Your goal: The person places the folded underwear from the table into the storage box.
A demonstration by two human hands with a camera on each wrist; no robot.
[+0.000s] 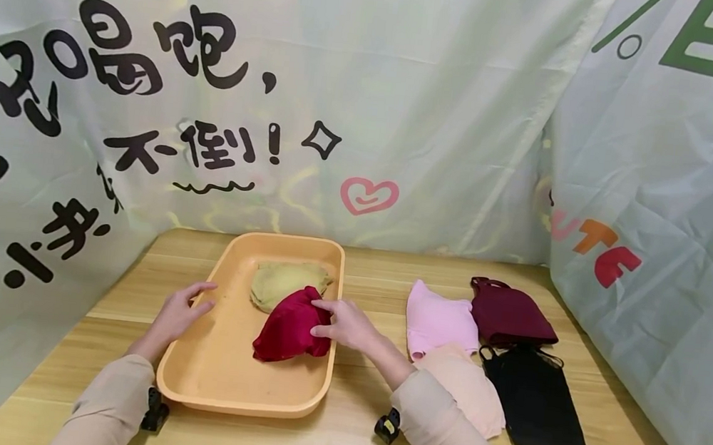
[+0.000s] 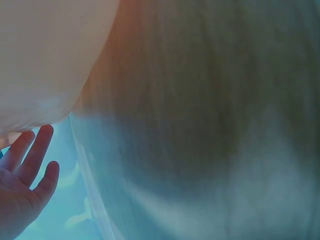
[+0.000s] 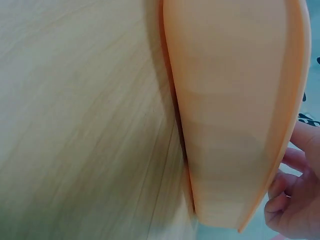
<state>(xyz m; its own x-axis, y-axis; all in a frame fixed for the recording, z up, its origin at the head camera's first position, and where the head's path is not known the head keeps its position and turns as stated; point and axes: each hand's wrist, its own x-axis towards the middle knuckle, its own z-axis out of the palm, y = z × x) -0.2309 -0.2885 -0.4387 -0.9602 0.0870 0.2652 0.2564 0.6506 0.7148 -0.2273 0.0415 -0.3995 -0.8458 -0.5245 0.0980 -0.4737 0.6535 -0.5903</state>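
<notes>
A crimson bra [image 1: 292, 325], folded into a cup shape, lies in the orange plastic tray [image 1: 219, 374], partly over an olive-green folded garment [image 1: 289, 284]. My right hand [image 1: 347, 324] reaches across the tray's right rim and pinches the crimson bra's right edge between thumb and fingers. In the right wrist view the tray wall hides the bra, while the curled fingers of the right hand [image 3: 297, 187] show beside the rim. My left hand [image 1: 180, 309] is at the tray's left rim, fingers loosely spread. The left wrist view shows that hand [image 2: 25, 180] holding nothing.
To the right on the wooden table [image 1: 350, 422] lie a pink folded garment [image 1: 440, 320], a maroon bra [image 1: 512, 314], a peach garment [image 1: 463, 387] and a black strappy garment [image 1: 539, 401]. Printed cloth curtains [image 1: 466, 154] enclose the table's back and sides.
</notes>
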